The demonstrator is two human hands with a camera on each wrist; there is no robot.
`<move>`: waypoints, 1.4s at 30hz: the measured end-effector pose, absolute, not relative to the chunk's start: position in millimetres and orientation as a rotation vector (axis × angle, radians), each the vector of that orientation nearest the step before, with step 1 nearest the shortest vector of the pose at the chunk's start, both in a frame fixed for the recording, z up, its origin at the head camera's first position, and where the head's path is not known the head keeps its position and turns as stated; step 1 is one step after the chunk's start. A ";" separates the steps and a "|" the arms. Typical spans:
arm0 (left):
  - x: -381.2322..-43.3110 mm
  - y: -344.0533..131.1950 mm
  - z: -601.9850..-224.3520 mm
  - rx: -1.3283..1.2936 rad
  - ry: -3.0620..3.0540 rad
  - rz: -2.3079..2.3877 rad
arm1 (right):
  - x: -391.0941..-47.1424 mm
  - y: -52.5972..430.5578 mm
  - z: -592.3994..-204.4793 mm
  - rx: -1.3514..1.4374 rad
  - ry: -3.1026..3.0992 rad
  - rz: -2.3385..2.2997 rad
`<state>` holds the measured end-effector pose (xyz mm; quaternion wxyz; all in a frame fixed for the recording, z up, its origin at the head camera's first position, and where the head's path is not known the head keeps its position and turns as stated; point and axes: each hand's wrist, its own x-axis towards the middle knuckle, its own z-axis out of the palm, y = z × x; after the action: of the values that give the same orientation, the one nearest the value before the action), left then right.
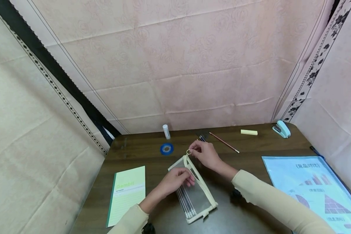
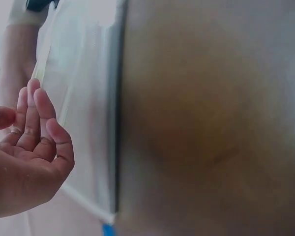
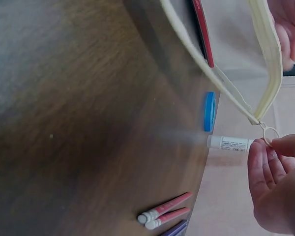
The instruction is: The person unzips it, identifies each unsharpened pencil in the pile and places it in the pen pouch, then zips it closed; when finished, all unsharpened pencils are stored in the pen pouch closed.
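Note:
A translucent mesh pencil pouch (image 1: 197,193) with cream zipper trim stands tilted over the middle of the desk. Several white-ended pencils (image 1: 187,203) show through its lower left side. My right hand (image 1: 206,154) pinches the small cream ring (image 3: 270,133) at the pouch's upper corner between thumb and fingers. Across the pouch's upper part lies my left hand (image 1: 176,180), its fingers loosely bent and the thumb apart in the left wrist view. Its fingertips (image 2: 34,84) are by the cream edge; whether they touch it I cannot tell.
Behind the hands are a glue stick (image 1: 166,132), blue tape roll (image 1: 166,149), pencil (image 1: 224,143), yellow sticky notes (image 1: 249,132) and a mint stapler (image 1: 281,129). A green notebook (image 1: 127,195) lies left, a blue document folder (image 1: 313,191) right. Fabric walls (image 1: 193,74) surround the desk.

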<state>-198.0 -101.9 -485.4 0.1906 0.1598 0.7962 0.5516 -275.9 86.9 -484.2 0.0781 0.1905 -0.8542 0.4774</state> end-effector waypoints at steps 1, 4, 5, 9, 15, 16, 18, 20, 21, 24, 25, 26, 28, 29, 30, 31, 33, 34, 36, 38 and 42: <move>-202.0 -103.7 -482.5 0.464 2.264 1.548 | -275.5 87.1 -483.6 0.576 -2.548 1.424; -215.2 -111.2 -473.2 0.510 2.391 1.515 | -273.9 86.9 -481.6 0.590 -2.523 1.419; -219.7 -114.3 -470.7 0.527 2.439 1.503 | -273.2 86.5 -481.1 0.594 -2.517 1.419; -236.1 -126.4 -465.0 0.566 2.633 1.428 | -270.1 85.5 -479.1 0.602 -2.506 1.433; -262.5 -133.9 -468.0 0.606 2.700 1.346 | -268.9 84.7 -477.0 0.599 -2.473 1.441; -267.0 -134.3 -468.7 0.610 2.690 1.333 | -269.0 84.6 -476.5 0.602 -2.469 1.440; -275.6 -135.1 -469.4 0.633 2.675 1.291 | -269.4 84.1 -475.3 0.609 -2.469 1.428; -283.7 -136.1 -470.2 0.667 2.651 1.239 | -269.6 83.8 -474.1 0.613 -2.479 1.420; -287.1 -136.6 -470.0 0.677 2.630 1.217 | -269.5 83.5 -473.4 0.616 -2.484 1.420; -295.1 -138.1 -469.2 0.676 2.523 1.183 | -269.0 83.0 -471.6 0.618 -2.498 1.417; -297.3 -138.6 -469.4 0.667 2.479 1.178 | -268.9 83.0 -471.1 0.619 -2.500 1.415; -298.8 -138.9 -469.0 0.651 2.437 1.176 | -268.8 83.0 -470.8 0.623 -2.499 1.408; -301.7 -139.2 -469.7 0.624 2.358 1.170 | -269.3 83.6 -470.3 0.633 -2.499 1.385; -303.4 -139.0 -470.6 0.615 2.329 1.163 | -269.7 84.1 -470.3 0.637 -2.498 1.370; -305.1 -138.7 -471.9 0.616 2.305 1.158 | -270.2 84.8 -470.5 0.643 -2.497 1.355; -306.7 -138.4 -473.2 0.620 2.290 1.151 | -270.6 85.4 -470.9 0.648 -2.498 1.339; -309.3 -138.0 -475.8 0.626 2.264 1.153 | -271.3 86.5 -472.0 0.661 -2.500 1.315; -310.6 -138.3 -477.4 0.625 2.256 1.160 | -271.3 87.1 -472.6 0.671 -2.501 1.305; -311.7 -139.4 -479.3 0.623 2.243 1.175 | -270.1 87.9 -473.0 0.692 -2.504 1.306; -312.1 -141.6 -481.4 0.618 2.241 1.187 | -269.1 88.5 -474.1 0.723 -2.509 1.299; -311.7 -144.4 -485.4 0.618 2.256 1.208 | -268.5 89.7 -476.4 0.792 -2.537 1.263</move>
<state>-311.7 -144.4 -485.4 0.2518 0.2273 0.8294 0.4439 -268.5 89.7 -476.4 0.0992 0.2677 -0.8579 0.4272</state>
